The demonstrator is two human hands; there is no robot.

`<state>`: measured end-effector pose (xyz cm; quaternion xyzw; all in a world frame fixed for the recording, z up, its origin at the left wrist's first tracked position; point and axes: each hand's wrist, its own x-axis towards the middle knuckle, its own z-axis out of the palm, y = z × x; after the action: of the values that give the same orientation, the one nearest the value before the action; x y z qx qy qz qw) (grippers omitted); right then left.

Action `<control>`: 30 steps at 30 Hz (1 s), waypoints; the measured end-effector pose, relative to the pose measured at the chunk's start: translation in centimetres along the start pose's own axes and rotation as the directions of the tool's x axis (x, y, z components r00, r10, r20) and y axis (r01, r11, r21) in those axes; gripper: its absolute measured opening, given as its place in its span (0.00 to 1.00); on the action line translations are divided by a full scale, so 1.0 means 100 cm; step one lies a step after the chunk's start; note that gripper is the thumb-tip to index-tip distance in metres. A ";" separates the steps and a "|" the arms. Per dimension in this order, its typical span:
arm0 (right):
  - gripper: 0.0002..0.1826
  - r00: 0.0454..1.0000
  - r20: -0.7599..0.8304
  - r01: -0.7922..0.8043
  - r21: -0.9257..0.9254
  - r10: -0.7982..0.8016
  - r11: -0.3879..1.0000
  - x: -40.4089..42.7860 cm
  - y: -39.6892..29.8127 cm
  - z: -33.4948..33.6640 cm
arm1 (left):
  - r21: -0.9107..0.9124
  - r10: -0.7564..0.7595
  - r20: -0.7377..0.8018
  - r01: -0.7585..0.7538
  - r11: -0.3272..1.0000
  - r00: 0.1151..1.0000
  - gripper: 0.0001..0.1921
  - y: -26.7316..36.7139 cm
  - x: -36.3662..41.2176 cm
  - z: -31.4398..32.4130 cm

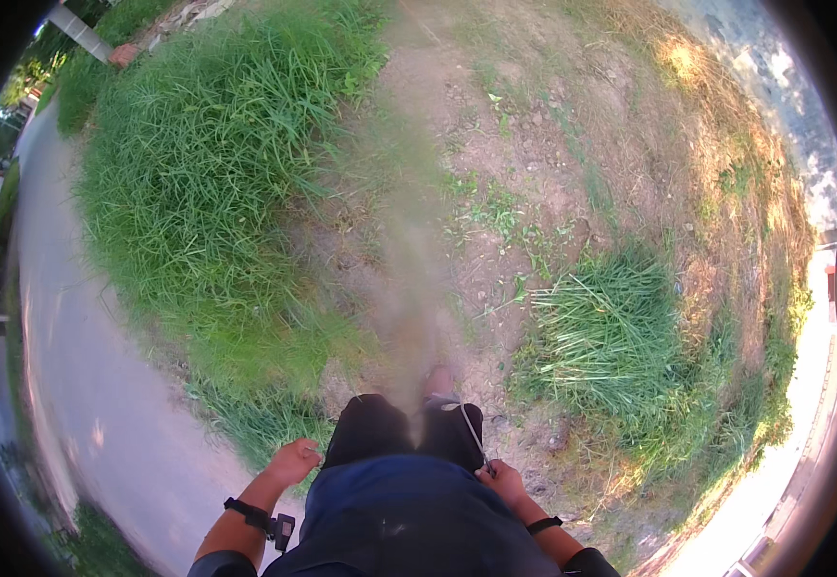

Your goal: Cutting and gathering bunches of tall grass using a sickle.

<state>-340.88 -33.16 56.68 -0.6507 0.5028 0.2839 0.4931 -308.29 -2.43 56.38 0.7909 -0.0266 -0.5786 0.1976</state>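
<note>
My right hand (502, 482) is closed around the handle of a thin curved metal tool, seemingly a sickle (473, 427). Its narrow blade runs up past my right knee and bends left over the dark trousers and foot. Loosely curled beside my left thigh is my left hand (296, 461), thumb and fingers a little apart, with nothing clearly visible in it. Tall green grass (209, 166) stands ahead on the left. To the right, a pile of cut grass (606, 332) lies on the ground, stalk ends towards the left.
Bare soil (483, 288) with small weeds runs between the standing grass and the pile. A paved road (101, 360) curves along the left. Dry, straw-coloured grass (714, 216) borders the right side. A post (79, 32) rises at the upper left. A blurred streak crosses the middle of the view.
</note>
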 end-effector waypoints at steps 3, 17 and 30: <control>0.17 0.996 0.093 0.008 0.075 -0.015 0.997 0.014 -0.008 -0.019 | 0.087 -0.029 -0.093 0.037 0.996 0.995 0.25 0.012 -0.001 -0.014; 0.25 0.950 0.191 0.308 -0.461 -0.246 0.832 0.153 -0.192 -0.121 | -0.061 0.130 -0.061 -0.134 0.989 0.990 0.26 0.109 0.054 -0.113; 0.13 0.682 0.511 0.731 -0.510 -0.523 0.453 0.190 -0.478 -0.147 | -0.377 0.040 -0.200 -0.115 0.919 0.979 0.30 0.072 0.047 -0.091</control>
<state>-291.79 -53.49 62.47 -0.8750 0.0059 0.3311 0.3531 -296.94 -7.73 56.86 0.7858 0.0753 -0.4869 0.3739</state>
